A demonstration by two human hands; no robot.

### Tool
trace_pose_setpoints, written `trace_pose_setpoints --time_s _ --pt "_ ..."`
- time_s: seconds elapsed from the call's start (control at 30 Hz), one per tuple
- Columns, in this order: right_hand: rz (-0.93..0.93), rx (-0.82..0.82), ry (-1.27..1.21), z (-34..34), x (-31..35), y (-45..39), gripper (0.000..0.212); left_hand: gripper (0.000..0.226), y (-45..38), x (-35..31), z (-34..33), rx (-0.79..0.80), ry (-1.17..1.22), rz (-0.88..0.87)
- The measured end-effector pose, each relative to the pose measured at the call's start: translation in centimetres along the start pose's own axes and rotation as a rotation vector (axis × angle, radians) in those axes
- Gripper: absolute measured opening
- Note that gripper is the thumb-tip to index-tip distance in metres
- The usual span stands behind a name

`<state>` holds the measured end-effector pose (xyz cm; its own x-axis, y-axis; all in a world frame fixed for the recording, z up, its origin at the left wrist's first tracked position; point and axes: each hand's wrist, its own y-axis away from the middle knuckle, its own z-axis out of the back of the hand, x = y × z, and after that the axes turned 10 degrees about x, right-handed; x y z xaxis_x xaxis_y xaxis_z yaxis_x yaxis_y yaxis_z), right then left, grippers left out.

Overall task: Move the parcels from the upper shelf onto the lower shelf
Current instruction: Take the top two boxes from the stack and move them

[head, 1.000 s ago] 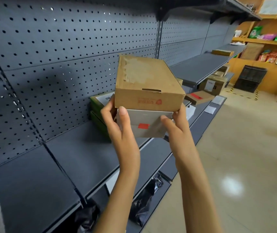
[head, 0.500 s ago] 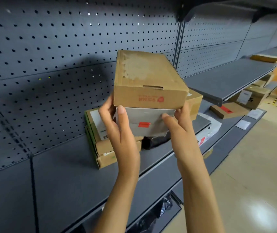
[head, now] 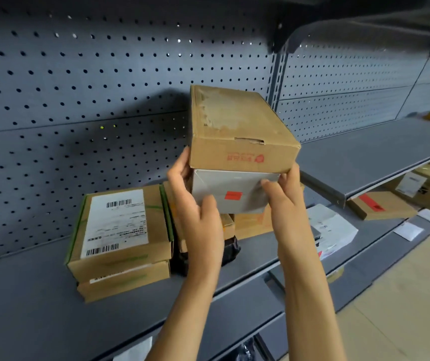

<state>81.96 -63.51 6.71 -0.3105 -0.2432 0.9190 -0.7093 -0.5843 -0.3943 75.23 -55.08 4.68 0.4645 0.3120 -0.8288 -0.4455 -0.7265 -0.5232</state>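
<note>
Head: black parcel (head: 230, 250) mostly hidden

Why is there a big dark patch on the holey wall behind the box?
Head view: that patch is the shadow of the brown cardboard box on the pegboard wall; light comes from the right. The top right corner is smeary, and the wide lens bends the shelf edge.

Left hand (head: 198, 204), right hand (head: 284, 201) raised, gripping.

— Dim?
— Fairly; the pegboard (head: 104, 100) looks murky, with a broad shadow behind the held cardboard box (head: 240, 128).
— Sharpness?
— Centre crisp; upper right smeared, shelf lines bowing at the edges.
</note>
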Motion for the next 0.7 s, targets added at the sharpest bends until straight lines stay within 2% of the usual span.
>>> trace_pose_setpoints --time_s 0.3,0.7 --pt "-0.054 -0.044 0.095 5.9 -3.2 -5.5 0.041 0.096 -1.0 3.4 -5.1 0.126 -0.006 0.027" --pt "-0.117 -0.066 0.128 8.7 -5.5 -7.5 0.036 0.094 -0.4 5.9 -7.8 0.131 -0.024 0.04"
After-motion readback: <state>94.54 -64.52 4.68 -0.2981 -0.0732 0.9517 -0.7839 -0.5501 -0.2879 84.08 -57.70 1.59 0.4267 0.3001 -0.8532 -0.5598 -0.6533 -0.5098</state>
